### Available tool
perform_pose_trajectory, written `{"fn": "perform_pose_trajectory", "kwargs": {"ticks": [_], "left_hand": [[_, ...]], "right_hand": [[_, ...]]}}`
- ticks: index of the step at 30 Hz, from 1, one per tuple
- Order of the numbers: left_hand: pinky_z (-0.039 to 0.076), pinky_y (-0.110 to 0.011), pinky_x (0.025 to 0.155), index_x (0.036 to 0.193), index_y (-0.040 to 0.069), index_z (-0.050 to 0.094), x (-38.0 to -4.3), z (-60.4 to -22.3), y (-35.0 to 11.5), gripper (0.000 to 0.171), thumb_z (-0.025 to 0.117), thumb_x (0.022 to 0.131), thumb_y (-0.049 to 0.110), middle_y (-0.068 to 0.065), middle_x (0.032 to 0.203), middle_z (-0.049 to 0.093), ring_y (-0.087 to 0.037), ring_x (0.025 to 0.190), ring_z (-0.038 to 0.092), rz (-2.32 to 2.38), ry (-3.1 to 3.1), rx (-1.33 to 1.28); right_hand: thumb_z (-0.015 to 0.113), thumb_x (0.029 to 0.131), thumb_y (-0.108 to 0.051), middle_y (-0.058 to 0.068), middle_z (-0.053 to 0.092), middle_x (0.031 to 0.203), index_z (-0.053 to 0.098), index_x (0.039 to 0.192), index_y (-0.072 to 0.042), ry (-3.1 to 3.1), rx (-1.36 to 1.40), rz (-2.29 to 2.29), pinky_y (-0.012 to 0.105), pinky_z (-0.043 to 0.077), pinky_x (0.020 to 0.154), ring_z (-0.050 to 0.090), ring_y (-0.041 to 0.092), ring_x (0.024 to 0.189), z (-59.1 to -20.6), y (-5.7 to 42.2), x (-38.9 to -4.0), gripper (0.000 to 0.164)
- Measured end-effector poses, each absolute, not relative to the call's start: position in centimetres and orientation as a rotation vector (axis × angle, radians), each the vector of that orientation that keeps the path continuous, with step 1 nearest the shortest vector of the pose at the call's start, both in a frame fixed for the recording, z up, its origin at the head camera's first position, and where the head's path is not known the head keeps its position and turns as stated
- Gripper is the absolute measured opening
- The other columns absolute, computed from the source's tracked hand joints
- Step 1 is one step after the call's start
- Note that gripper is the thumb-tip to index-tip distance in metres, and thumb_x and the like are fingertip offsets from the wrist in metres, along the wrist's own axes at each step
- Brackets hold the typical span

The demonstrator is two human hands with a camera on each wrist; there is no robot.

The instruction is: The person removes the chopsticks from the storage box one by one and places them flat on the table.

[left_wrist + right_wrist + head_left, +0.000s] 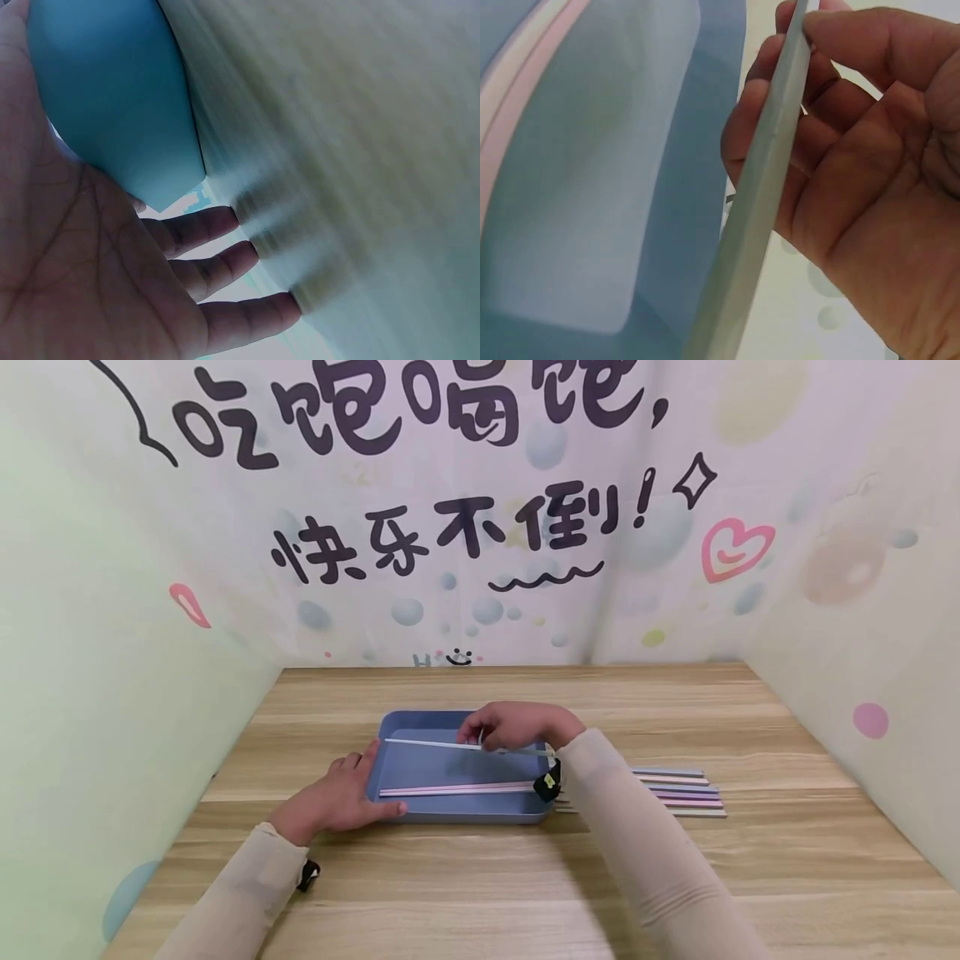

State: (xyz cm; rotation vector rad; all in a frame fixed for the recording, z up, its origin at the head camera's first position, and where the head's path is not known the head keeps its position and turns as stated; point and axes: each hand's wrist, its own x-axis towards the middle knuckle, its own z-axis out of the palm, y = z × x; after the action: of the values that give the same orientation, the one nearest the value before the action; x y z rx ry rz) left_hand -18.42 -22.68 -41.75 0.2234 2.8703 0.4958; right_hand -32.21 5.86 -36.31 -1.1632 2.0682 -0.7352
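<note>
A shallow blue tray (427, 766) lies on the table in front of me. My left hand (341, 797) rests against the tray's left end, thumb at the front rim; in the left wrist view its fingers stretch out beside the tray wall (112, 90). Over the tray's back right part, my right hand (517, 725) pinches a thin pale green chopstick (769, 172) between thumb and fingers. That chopstick slants across the tray, above its floor. Pink and white chopsticks (457, 790) lie along the tray's front side, their right ends hidden behind the right wrist.
Several chopsticks (686, 793) in purple, white, grey and other pale colours lie side by side on the wooden table (450, 893), right of the tray and partly behind the right forearm. A printed wall covering (465, 618) closes off the back and both sides.
</note>
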Motion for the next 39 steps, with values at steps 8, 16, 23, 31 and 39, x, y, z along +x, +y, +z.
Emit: {"fn": "perform_pose_trajectory", "kwargs": {"ticks": [8,16,23,31,39], "left_hand": [[0.038,-0.061,0.101,0.157,-0.004,0.007,-18.5,-41.9,-22.8,0.122,0.063,0.08,0.073,-0.036,0.146,0.032,-0.051,0.133,0.032,0.504,2.874,0.228],[0.038,-0.061,0.101,0.156,-0.005,0.008,-18.5,-41.9,-22.8,0.122,0.064,0.081,0.072,-0.037,0.145,0.032,-0.052,0.133,0.033,0.494,2.886,0.233],[0.037,-0.062,0.102,0.156,-0.004,0.006,-18.5,-41.8,-22.8,0.122,0.062,0.081,0.073,-0.038,0.146,0.03,-0.053,0.134,0.03,0.495,2.874,0.238],[0.036,-0.062,0.102,0.157,-0.003,0.005,-18.6,-41.8,-22.8,0.122,0.063,0.081,0.073,-0.038,0.147,0.029,-0.052,0.135,0.029,0.498,2.869,0.232],[0.037,-0.062,0.102,0.156,-0.006,0.007,-18.4,-41.7,-22.6,0.121,0.065,0.081,0.071,-0.038,0.145,0.031,-0.053,0.134,0.031,0.502,2.872,0.243]], "right_hand": [[0.051,0.091,0.01,0.01,0.059,0.103,0.064,0.123,-0.004,2.046,-1.113,-0.759,0.029,0.044,0.069,0.051,0.02,0.09,-35.8,6.8,-32.3,0.038],[0.051,0.09,0.01,0.008,0.057,0.101,0.063,0.123,-0.004,2.016,-1.065,-0.766,0.031,0.043,0.069,0.05,0.019,0.088,-35.5,7.7,-32.1,0.038],[0.051,0.088,0.01,0.007,0.057,0.101,0.062,0.122,0.0,2.011,-1.056,-0.755,0.03,0.043,0.074,0.05,0.019,0.093,-35.8,9.4,-32.3,0.037],[0.052,0.087,0.011,0.008,0.057,0.1,0.062,0.12,0.001,2.03,-0.977,-0.768,0.029,0.043,0.072,0.05,0.019,0.089,-36.4,11.7,-32.4,0.035],[0.051,0.086,0.013,0.011,0.056,0.099,0.062,0.118,0.002,2.017,-0.972,-0.815,0.032,0.044,0.074,0.05,0.02,0.09,-37.1,13.8,-32.4,0.035]]}}
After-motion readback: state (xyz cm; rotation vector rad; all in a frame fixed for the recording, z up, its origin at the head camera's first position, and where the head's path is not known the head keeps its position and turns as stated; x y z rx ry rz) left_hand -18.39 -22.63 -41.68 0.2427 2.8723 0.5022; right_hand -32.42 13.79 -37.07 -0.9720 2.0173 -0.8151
